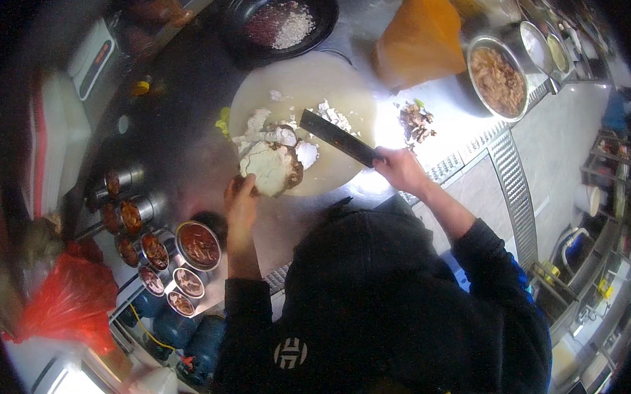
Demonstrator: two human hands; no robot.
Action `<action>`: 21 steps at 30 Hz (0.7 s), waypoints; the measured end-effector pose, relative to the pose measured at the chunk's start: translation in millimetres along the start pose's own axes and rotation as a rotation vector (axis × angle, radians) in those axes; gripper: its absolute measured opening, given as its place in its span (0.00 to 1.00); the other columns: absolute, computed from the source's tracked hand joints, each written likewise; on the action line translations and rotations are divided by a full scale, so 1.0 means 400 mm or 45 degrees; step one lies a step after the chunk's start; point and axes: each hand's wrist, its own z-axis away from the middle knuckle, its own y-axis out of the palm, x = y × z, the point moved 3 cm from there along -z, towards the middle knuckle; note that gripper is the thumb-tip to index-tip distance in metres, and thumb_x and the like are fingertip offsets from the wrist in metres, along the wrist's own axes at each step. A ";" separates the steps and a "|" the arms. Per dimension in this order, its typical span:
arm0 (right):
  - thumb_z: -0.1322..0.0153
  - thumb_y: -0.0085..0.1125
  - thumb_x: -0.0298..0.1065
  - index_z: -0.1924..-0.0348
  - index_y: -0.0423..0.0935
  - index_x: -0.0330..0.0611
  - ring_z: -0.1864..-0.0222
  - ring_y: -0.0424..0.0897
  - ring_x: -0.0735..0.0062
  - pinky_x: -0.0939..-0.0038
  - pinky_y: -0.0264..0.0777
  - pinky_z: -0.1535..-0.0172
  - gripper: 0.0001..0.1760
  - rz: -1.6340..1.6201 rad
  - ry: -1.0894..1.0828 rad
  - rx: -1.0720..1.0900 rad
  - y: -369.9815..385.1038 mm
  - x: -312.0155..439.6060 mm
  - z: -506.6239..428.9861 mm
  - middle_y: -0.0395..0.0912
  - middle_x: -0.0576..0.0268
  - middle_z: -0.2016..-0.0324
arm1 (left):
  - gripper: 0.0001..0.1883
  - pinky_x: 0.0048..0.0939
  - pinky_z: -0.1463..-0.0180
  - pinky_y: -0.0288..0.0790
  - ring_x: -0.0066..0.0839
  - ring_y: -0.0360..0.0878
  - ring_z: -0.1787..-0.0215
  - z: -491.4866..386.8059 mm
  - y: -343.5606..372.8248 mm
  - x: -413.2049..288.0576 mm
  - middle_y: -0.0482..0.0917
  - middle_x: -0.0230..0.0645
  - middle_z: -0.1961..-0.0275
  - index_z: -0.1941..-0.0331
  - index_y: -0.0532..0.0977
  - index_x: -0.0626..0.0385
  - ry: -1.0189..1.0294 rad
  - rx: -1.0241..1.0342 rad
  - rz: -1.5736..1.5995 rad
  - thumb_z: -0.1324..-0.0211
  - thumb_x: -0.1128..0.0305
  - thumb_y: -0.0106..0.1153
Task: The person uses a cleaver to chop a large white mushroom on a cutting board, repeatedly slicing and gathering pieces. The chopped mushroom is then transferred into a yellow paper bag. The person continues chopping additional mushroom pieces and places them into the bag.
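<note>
My left hand [241, 198] grips the lower left edge of a large pale slab with a brown crust [268, 168], perhaps a mushroom cap or a root; its kind is unclear. More white, brown-edged pieces [279, 137] lie just behind it on a round, pale cutting board [336, 176]. In my right hand [401, 170] is the handle of a cleaver [339, 137], its dark blade reaching over the board to the left. Small white diced bits [334, 116] lie beyond the blade. Some green scraps [223, 121] sit at the board's left edge.
Behind the board stands a black wok [326, 31] with dark red and white bits. An orange bag [419, 36] and a metal bowl of brown food [499, 77] are at the right, near brown scraps [415, 122]. Several metal pots [198, 246] stand at the lower left.
</note>
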 end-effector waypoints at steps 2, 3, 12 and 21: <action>0.32 0.54 0.37 0.63 0.76 0.40 0.75 0.78 0.42 0.52 0.71 0.68 0.10 -0.056 0.024 -0.006 0.005 0.000 0.006 0.76 0.42 0.80 | 0.14 0.33 0.47 0.71 0.30 0.77 0.51 0.002 0.002 -0.002 0.79 0.36 0.51 0.51 0.74 0.62 -0.025 0.009 0.058 0.41 0.75 0.61; 0.32 0.55 0.36 0.64 0.76 0.39 0.76 0.78 0.43 0.52 0.71 0.69 0.10 -0.082 0.013 -0.021 0.005 0.001 0.011 0.75 0.42 0.80 | 0.13 0.33 0.46 0.70 0.29 0.77 0.51 0.004 0.006 -0.006 0.79 0.36 0.52 0.52 0.74 0.62 -0.021 0.021 0.072 0.40 0.74 0.61; 0.32 0.55 0.35 0.64 0.75 0.36 0.79 0.75 0.45 0.54 0.69 0.71 0.11 -0.204 0.062 -0.102 0.005 -0.010 0.051 0.73 0.42 0.83 | 0.16 0.35 0.47 0.70 0.31 0.77 0.50 -0.014 0.097 -0.116 0.80 0.37 0.53 0.52 0.74 0.64 0.099 -0.095 0.042 0.42 0.70 0.63; 0.31 0.56 0.35 0.60 0.75 0.37 0.76 0.77 0.45 0.53 0.70 0.69 0.12 -0.188 0.152 -0.095 0.010 0.002 0.083 0.74 0.41 0.81 | 0.14 0.33 0.64 0.75 0.28 0.77 0.62 -0.277 0.140 -0.177 0.79 0.36 0.57 0.56 0.74 0.57 0.077 -0.281 -0.267 0.44 0.68 0.65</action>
